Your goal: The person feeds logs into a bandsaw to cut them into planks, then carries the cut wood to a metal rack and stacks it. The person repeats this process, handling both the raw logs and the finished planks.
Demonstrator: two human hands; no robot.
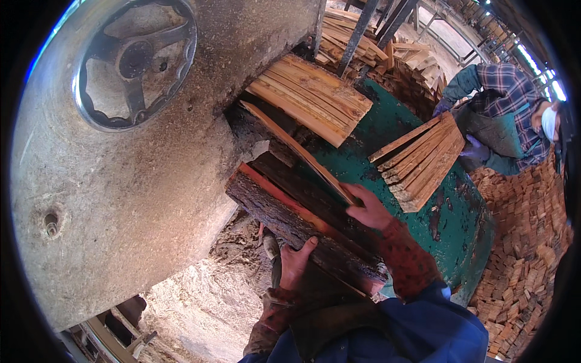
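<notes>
A thick piece of timber [269,202] with dark, rough bark and a reddish cut edge lies slantwise in front of my body. My left hand [295,265] grips its bark side near the close end, thumb on top and the other fingers partly hidden. Beyond the timber, a thin sawn board [298,150] stands on edge, running from the machine toward me. Its near end is in my right hand [369,209], fingers closed round it. Farther off, a row of sawn boards [311,97] lies side by side on the green table [439,227].
At left rises a dusty machine panel [151,169] with a metal handwheel [134,59]. Across the table a co-worker [505,115] in gloves holds a fan of boards [426,157]. Stacked wood pieces [514,254] fill the right side. Sawdust [200,314] covers the floor below.
</notes>
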